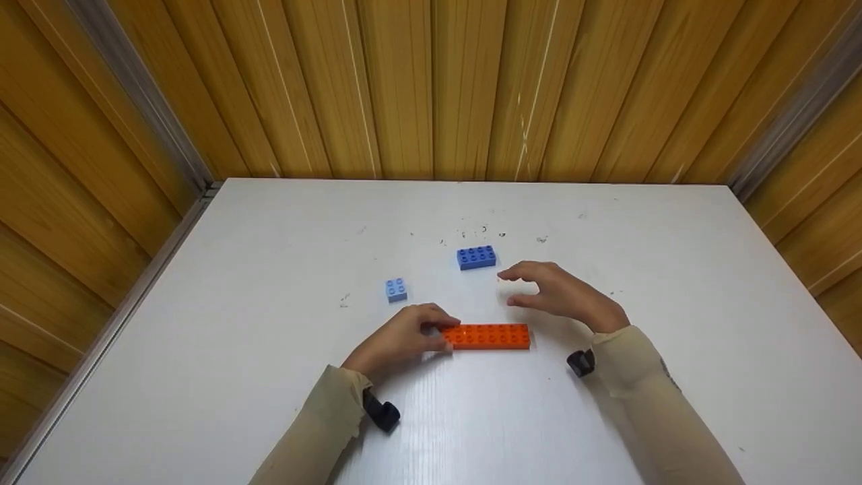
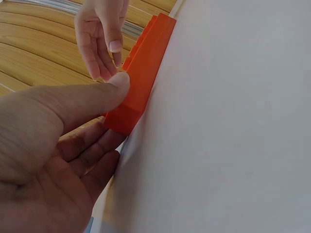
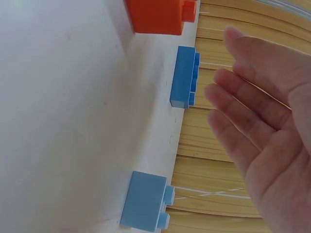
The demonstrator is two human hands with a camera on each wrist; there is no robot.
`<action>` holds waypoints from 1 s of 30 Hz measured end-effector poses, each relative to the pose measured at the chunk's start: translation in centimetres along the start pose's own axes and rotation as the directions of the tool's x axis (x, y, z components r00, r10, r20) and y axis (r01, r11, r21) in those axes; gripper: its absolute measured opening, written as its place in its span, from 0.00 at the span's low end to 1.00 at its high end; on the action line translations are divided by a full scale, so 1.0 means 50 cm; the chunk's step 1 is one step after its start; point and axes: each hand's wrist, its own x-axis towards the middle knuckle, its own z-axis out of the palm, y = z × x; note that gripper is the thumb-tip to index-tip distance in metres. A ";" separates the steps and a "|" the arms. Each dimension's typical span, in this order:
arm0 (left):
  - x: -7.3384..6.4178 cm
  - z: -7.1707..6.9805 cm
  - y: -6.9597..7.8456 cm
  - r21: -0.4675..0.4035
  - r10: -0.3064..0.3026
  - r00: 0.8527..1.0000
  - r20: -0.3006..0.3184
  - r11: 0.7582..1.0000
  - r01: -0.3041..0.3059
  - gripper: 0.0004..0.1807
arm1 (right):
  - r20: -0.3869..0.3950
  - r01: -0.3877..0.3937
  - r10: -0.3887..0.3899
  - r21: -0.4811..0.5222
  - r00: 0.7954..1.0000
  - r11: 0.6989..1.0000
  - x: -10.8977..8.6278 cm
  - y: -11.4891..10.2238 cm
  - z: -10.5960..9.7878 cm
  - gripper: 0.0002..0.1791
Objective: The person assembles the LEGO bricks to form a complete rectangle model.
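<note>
A long orange toy brick (image 1: 495,337) lies on the white table with its studs upward. My left hand (image 1: 407,337) pinches its left end, thumb on the near side and fingers on the far side. In the left wrist view the thumb presses the side of the orange brick (image 2: 148,63). Beyond the orange brick's right end, my right hand (image 1: 562,293) hovers with thumb and fingers spread apart, holding nothing. Its fingertips are close to a blue brick (image 1: 476,257) with two rows of studs. A smaller light blue brick (image 1: 396,289) sits just beyond the left hand.
The white table (image 1: 202,377) spreads around the bricks, with small dark marks on its far part. Wood-patterned panels (image 1: 465,87) rise behind it and at both sides. Black straps with small black pieces (image 1: 382,412) are worn on the wrists, over pale sleeves.
</note>
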 end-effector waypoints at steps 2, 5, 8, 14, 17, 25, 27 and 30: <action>0.001 0.000 0.000 0.002 0.003 1.000 -0.001 1.000 -0.003 0.20 | -0.006 -0.016 0.016 -0.006 1.000 1.000 0.006 0.001 -0.001 0.25; 0.001 0.000 0.000 0.004 -0.004 1.000 0.001 1.000 0.004 0.20 | -0.015 -0.026 0.026 -0.010 1.000 1.000 0.015 0.002 -0.003 0.25; 0.002 0.000 0.001 -0.001 -0.019 1.000 0.003 1.000 0.019 0.20 | -0.027 -0.023 0.023 -0.005 0.999 1.000 0.021 0.004 -0.003 0.25; 0.001 -0.001 0.000 0.004 -0.017 1.000 0.004 1.000 0.017 0.20 | -0.034 -0.035 0.036 0.007 0.999 0.999 0.036 0.007 -0.004 0.27; 0.001 -0.001 0.000 0.012 -0.011 1.000 0.007 1.000 0.011 0.20 | -0.020 -0.076 0.077 0.007 0.997 0.997 0.045 0.008 -0.006 0.27; 0.002 0.000 0.000 0.011 -0.018 1.000 0.007 1.000 0.018 0.20 | 0.000 -0.156 0.156 -0.018 0.988 0.988 0.072 0.008 -0.019 0.29; 0.002 0.000 0.000 0.012 -0.012 1.000 0.006 1.000 0.012 0.20 | 0.002 -0.149 0.150 -0.021 0.989 0.989 0.079 0.011 -0.021 0.29; 0.002 0.000 -0.001 0.016 0.002 1.000 0.005 1.000 -0.002 0.20 | 0.008 -0.155 0.155 -0.013 0.988 0.988 0.089 0.017 -0.022 0.29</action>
